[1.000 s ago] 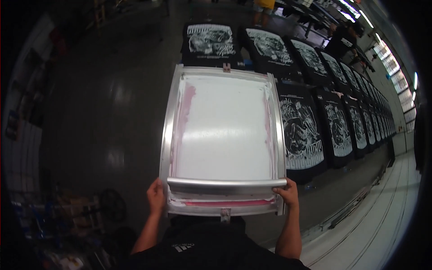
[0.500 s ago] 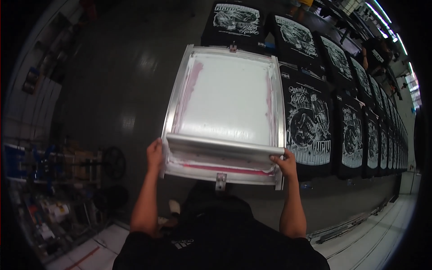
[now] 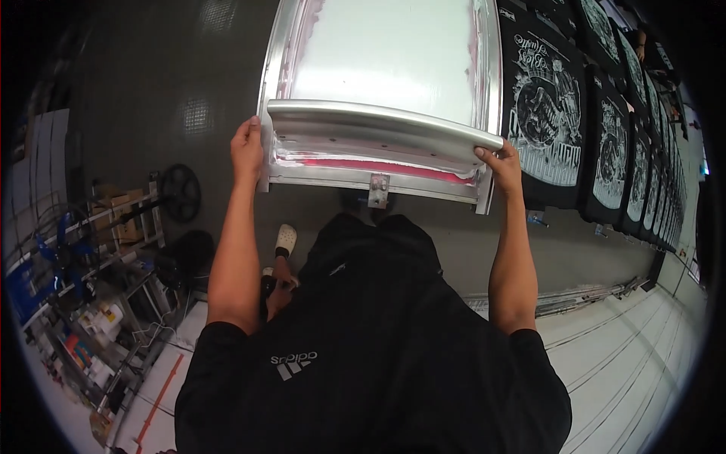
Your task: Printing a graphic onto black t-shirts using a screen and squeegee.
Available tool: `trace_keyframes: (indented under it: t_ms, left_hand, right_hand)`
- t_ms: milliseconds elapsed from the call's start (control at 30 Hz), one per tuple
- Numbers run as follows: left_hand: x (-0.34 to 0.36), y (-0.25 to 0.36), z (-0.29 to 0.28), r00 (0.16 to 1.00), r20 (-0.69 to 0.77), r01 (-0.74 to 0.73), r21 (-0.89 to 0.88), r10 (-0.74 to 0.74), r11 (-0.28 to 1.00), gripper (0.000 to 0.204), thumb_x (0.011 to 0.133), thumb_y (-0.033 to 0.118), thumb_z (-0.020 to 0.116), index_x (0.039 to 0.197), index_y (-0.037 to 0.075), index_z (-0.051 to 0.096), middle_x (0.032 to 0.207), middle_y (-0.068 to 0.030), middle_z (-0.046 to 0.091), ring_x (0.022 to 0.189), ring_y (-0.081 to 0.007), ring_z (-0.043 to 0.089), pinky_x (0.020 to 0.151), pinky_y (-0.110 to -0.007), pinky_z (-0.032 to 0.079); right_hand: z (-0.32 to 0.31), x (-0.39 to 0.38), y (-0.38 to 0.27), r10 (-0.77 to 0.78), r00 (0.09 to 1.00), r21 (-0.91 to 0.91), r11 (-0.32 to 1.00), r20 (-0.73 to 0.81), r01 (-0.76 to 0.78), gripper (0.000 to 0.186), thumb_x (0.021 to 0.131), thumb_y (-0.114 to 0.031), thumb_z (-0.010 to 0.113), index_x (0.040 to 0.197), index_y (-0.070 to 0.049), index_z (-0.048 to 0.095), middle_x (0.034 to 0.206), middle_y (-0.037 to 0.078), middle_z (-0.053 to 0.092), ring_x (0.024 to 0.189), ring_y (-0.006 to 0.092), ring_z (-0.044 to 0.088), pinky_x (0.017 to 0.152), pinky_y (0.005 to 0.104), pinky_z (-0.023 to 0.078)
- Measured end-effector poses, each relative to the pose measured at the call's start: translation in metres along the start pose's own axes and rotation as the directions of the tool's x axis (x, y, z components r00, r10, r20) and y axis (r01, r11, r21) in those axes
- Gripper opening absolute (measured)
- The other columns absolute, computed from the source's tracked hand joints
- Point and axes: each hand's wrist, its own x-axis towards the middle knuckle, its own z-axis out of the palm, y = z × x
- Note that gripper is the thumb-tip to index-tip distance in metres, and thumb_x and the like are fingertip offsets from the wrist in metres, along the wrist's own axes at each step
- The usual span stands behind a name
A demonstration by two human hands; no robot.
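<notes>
One curved metal bar (image 3: 378, 125) lies crosswise over the near end of a screen frame (image 3: 494, 76), whose long axis runs away from the person, ahead of the body. The right hand (image 3: 502, 163) grips the bar's right end, thumb on its near side. The left hand (image 3: 246, 151) rests with bunched fingers by the left rail (image 3: 274, 60), just beside the bar's other end; whether it grips underneath cannot be told. Dark printed shirts (image 3: 548, 113) lie to the right.
</notes>
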Motion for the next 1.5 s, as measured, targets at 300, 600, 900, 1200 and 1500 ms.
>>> trace_keyframes:
  t_ms: [300,600,900,1200,1500]
  left_hand:
    - [-0.001,-0.006,-0.006,1.0,-0.008,-0.022,-0.078,0.021,0.997,0.044,0.101,0.037,0.058,0.114,-0.004,0.066,0.095,-0.0042,0.067,0.088,-0.0097,0.056,0.08,-0.025,0.046]
    - [-0.008,-0.003,-0.001,0.999,-0.013,-0.052,0.006,0.052,0.999,0.042,0.101,0.036,0.057,0.115,-0.003,0.066,0.098,-0.0059,0.068,0.091,-0.0099,0.059,0.083,-0.026,0.047]
    - [0.006,-0.009,-0.001,0.999,0.001,-0.052,0.062,0.052,0.997,0.039,0.101,0.035,0.057,0.115,-0.001,0.065,0.098,-0.006,0.068,0.092,-0.0111,0.059,0.083,-0.026,0.047]
    - [-0.017,0.083,-0.02,0.753,0.195,-0.634,0.469,0.629,0.614,0.038,0.087,0.03,0.072,0.117,0.007,0.067,0.098,-0.0114,0.068,0.1,-0.0259,0.064,0.093,-0.032,0.047]
    - [-0.003,0.172,0.013,0.359,0.833,-0.911,0.215,0.422,0.351,0.031,0.066,0.006,0.073,0.096,0.008,0.068,0.09,-0.0106,0.068,0.092,-0.0319,0.062,0.084,-0.041,0.047]
  right_hand:
    - [0.007,-0.007,-0.001,0.015,1.0,0.025,1.0,-0.024,-0.015,0.033,0.076,-0.008,0.083,0.106,-0.001,0.07,0.099,0.006,0.07,0.095,0.0147,0.062,0.089,0.0301,0.047]
    - [0.002,-0.007,0.005,0.046,0.999,-0.014,0.999,-0.021,-0.047,0.036,0.075,-0.008,0.083,0.107,0.0,0.069,0.102,0.008,0.07,0.096,0.0162,0.063,0.088,0.0315,0.049]
    - [0.0,0.004,0.009,0.063,0.998,0.016,0.998,0.015,-0.064,0.033,0.077,-0.008,0.082,0.106,0.0,0.068,0.098,0.006,0.069,0.091,0.0143,0.063,0.084,0.0293,0.05]
    - [0.008,-0.029,-0.043,0.024,0.979,-0.682,0.721,0.204,0.124,0.039,0.063,-0.009,0.078,0.098,-0.005,0.063,0.088,0.008,0.066,0.088,0.0262,0.065,0.087,0.0405,0.049]
    - [0.04,-0.022,-0.095,-0.069,0.908,-0.772,0.503,0.413,0.39,0.032,0.067,-0.007,0.071,0.099,-0.009,0.068,0.086,0.014,0.067,0.088,0.0353,0.063,0.084,0.0491,0.047]
